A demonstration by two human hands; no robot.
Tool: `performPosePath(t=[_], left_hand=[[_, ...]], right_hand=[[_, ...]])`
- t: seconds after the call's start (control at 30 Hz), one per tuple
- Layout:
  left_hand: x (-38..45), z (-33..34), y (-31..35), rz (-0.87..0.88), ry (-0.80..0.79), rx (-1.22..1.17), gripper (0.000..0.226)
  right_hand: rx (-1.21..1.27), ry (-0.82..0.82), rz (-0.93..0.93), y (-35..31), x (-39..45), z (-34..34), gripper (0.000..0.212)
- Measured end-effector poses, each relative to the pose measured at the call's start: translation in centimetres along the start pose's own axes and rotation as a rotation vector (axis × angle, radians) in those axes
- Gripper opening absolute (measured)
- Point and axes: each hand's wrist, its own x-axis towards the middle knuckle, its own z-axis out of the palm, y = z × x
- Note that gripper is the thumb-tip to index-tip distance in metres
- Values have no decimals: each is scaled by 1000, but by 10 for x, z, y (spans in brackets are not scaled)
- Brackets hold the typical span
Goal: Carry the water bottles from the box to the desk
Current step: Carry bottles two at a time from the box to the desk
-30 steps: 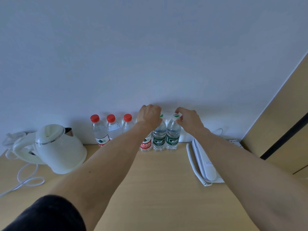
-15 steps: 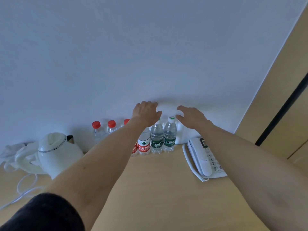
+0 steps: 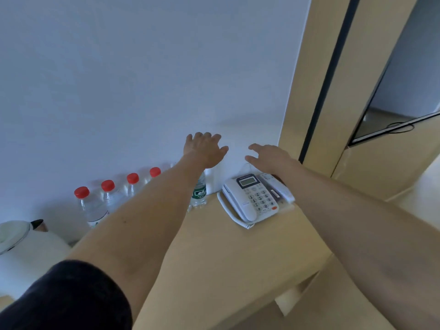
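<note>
Below both empty, spread hands, left hand (image 3: 205,148) and right hand (image 3: 269,155), the pale wooden desk (image 3: 221,248) meets a white wall (image 3: 142,79). Clear plastic red-capped water bottles (image 3: 108,196) line the wall under the left forearm; a green-labelled bottle (image 3: 199,195) stands nearest the white desk telephone (image 3: 252,198).

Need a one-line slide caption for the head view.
Both hands, left and right, open above bottles lined on desk.

The tabletop (image 3: 214,253) looks like pale wood laminate, smooth and pretty matt. Water bottles (image 3: 94,210) are clear, shiny plastic with glossy red caps, and the phone (image 3: 252,201) and kettle (image 3: 26,248) at lower left are smooth white plastic, kinda glossy.
</note>
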Motion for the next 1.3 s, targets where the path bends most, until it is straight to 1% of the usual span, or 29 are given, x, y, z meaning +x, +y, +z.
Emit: performPosePath(t=[0.2,0.4,0.5,0.77,0.93,1.1,1.3], left_hand=[[1,-1,89,146,-26,-21,57],[-14,-3,210,308,-62,-41,54],[-32,3,285,390,-101,-59,53],[-120,30,502,659,-172,-95,63],[-181,31,621,822,-194,-118,56],[-228,35,710,955,-282,-83,59],[-232,35,782,1040,-304,-75,60]], right_hand=[[18,3,176,73,-48,-2,58],[88,35,365,173,-135,-8,61],[71,47,455,229,-196,-10,59],[20,65,739,366,-391,-13,60],[59,51,963,433,-506,-8,60],[125,9,1158,481,-591,2,64],[190,7,1263,527,-631,5,63]])
